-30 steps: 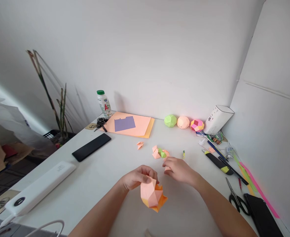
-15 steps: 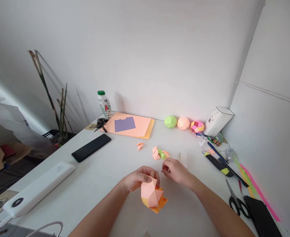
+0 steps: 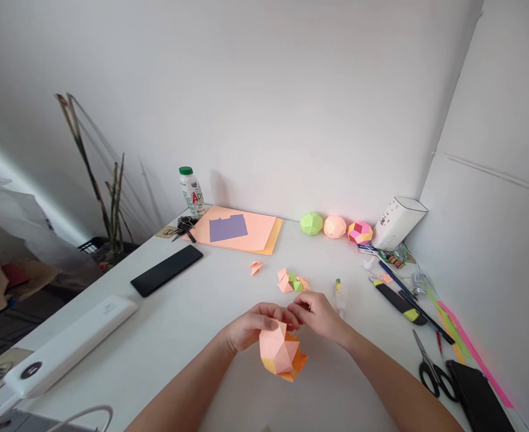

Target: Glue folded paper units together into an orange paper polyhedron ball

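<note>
My left hand (image 3: 258, 326) is closed round the upper edge of a partly built paper ball (image 3: 280, 351), with peach facets, a yellow one and orange flaps on its right side. The thumb lies on top of the peach paper. Touching the left fingertips, my right hand (image 3: 316, 312) has its thumb and fingers pinched together; whatever is between them is hidden. A small clear glue tube (image 3: 342, 294) with a yellow-green end lies behind the right wrist. Beyond the hands are folded peach and green paper pieces (image 3: 294, 281) and a small peach piece (image 3: 255, 267).
Three finished paper balls (image 3: 335, 227) line the wall. Paper sheets (image 3: 264, 234) and a bottle (image 3: 192, 192) stand back left. A black phone (image 3: 167, 270) and white power strip (image 3: 73, 345) lie left. On the right are a cutter (image 3: 397, 300), scissors (image 3: 433, 369) and a black case (image 3: 480, 396).
My right hand has moved left to meet the left fingertips. The glue tube, blurred before, now shows clearly at rest on the table. The paper ball has shifted slightly.
</note>
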A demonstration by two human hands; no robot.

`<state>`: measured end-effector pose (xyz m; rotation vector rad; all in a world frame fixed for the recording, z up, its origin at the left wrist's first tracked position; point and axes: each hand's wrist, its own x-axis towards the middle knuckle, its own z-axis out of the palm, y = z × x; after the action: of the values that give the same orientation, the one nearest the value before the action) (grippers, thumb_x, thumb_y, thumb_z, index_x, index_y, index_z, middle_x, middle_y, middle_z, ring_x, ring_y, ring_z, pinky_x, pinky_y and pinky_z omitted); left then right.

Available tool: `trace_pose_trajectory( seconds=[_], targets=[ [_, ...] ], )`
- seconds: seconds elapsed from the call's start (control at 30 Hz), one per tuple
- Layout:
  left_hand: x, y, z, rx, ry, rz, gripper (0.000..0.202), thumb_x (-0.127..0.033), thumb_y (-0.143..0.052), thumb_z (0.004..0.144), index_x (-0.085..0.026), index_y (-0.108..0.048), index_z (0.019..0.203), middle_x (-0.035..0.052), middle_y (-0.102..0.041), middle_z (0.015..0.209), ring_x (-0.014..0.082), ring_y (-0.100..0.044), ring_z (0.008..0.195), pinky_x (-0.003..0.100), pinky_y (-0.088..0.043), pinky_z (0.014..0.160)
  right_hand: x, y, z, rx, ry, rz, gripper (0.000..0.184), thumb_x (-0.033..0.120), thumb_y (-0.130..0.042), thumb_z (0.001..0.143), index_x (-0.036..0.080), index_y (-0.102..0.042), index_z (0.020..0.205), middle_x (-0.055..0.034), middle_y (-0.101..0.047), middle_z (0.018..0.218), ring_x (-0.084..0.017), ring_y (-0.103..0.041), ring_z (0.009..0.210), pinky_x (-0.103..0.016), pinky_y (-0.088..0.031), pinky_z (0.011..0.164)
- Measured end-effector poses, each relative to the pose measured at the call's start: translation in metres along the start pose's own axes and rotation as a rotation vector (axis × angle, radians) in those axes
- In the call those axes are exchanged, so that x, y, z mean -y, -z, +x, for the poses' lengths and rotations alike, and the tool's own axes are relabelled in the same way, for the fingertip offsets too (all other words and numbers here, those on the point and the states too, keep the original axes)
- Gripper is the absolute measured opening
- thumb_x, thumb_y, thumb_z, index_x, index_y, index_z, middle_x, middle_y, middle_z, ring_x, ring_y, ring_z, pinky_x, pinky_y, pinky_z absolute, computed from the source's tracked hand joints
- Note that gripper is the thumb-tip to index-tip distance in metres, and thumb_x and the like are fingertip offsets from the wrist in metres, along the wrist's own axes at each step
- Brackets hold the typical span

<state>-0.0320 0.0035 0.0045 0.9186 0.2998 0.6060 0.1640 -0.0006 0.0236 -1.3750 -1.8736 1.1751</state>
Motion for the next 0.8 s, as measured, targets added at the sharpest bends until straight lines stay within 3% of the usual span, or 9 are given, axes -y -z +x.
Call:
trace_pose_trajectory(
  seconds=[0.17, 0.37, 0.5, 0.67, 0.8],
  targets=[
    [0.000, 0.000, 0.000, -0.039, -0.008, -0.011, 0.008, -0.016, -0.060, 0.064, -0.014, -0.053, 0.060, 0.0137, -0.064, 0.104, 0.0277, -0.052, 0.101, 0.041, -0.033, 0.090, 0.003, 0.001, -0.001, 0.011, 0.065, 0.008, 0.030, 0.031, -0.044, 0.086, 0.018, -0.053, 0.061, 0.0019, -0.052, 0.059, -0.011, -0.047, 0.055, -0.024, -0.038, 0.051],
    [0.003, 0.003, 0.001, -0.051, -0.041, -0.049, 0.006, -0.015, -0.058, 0.064, -0.014, -0.054, 0.060, 0.0135, -0.065, 0.099, 0.0295, -0.051, 0.103, 0.042, -0.034, 0.088, 0.003, 0.005, -0.001, -0.024, 0.058, -0.027, 0.014, 0.027, -0.051, 0.082, 0.020, -0.063, 0.083, -0.0018, -0.060, 0.081, -0.014, -0.054, 0.069, -0.026, -0.046, 0.062],
    [0.004, 0.004, 0.002, -0.081, -0.078, -0.104, 0.006, -0.015, -0.058, 0.064, -0.014, -0.053, 0.061, 0.0122, -0.064, 0.093, 0.0291, -0.053, 0.099, 0.040, -0.036, 0.083, 0.001, 0.007, 0.000, -0.057, -0.008, 0.014, 0.016, 0.031, -0.055, 0.080, 0.020, -0.060, 0.091, -0.0008, -0.058, 0.077, -0.013, -0.054, 0.068, -0.026, -0.047, 0.059],
    [0.001, 0.004, 0.002, -0.118, -0.112, -0.086, 0.012, -0.015, -0.059, 0.063, -0.014, -0.050, 0.056, 0.0108, -0.063, 0.088, 0.0239, -0.054, 0.088, 0.035, -0.038, 0.074, -0.002, 0.010, 0.001, 0.068, -0.167, 0.129, 0.036, 0.053, -0.052, 0.080, 0.018, -0.052, 0.070, 0.0009, -0.054, 0.064, -0.013, -0.055, 0.056, -0.023, -0.043, 0.047],
    [-0.002, 0.002, 0.001, -0.133, -0.113, -0.052, 0.014, -0.017, -0.061, 0.063, -0.015, -0.049, 0.055, 0.0099, -0.062, 0.085, 0.0224, -0.053, 0.085, 0.033, -0.038, 0.073, -0.001, 0.011, 0.001, 0.067, -0.168, 0.170, 0.040, 0.055, -0.054, 0.078, 0.018, -0.049, 0.065, 0.0022, -0.051, 0.059, -0.011, -0.053, 0.051, -0.024, -0.043, 0.050]
  ],
)
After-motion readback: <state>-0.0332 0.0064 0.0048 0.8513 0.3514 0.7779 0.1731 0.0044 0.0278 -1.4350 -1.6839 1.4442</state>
